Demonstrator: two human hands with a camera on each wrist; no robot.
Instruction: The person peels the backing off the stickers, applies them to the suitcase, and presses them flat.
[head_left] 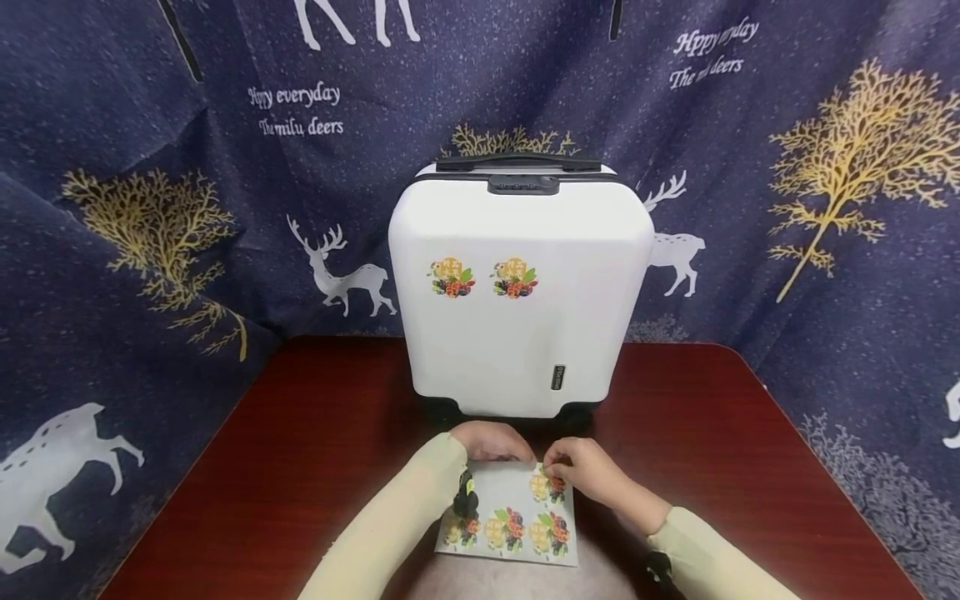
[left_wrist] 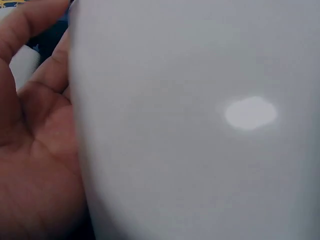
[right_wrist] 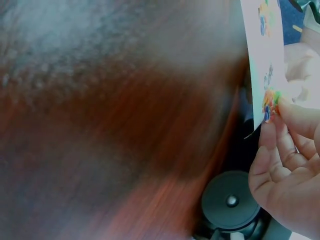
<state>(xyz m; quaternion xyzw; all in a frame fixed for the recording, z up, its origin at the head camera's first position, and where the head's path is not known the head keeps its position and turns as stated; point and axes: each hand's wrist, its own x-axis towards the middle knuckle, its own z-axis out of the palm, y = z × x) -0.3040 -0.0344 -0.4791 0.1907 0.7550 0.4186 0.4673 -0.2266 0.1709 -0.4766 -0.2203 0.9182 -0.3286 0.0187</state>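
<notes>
A white sheet of fruit stickers (head_left: 498,487) is held up above the table's front part. My left hand (head_left: 493,442) grips its far edge; in the left wrist view the sheet's blank back (left_wrist: 190,140) fills most of the picture beside the left palm (left_wrist: 42,150). At the sheet's far right corner, my right hand (head_left: 592,473) pinches a fruit sticker (right_wrist: 270,104) between thumb and fingers. How far this sticker is lifted from the sheet I cannot tell. A row of printed fruit stickers (head_left: 506,529) shows along the sheet's near edge.
Behind the hands a white suitcase (head_left: 517,333) stands upright on the dark red table (head_left: 315,442). Two fruit stickers (head_left: 513,277) sit side by side on its upper front. A black suitcase wheel (right_wrist: 231,200) shows near the right hand. A blue patterned cloth (head_left: 225,50) hangs behind.
</notes>
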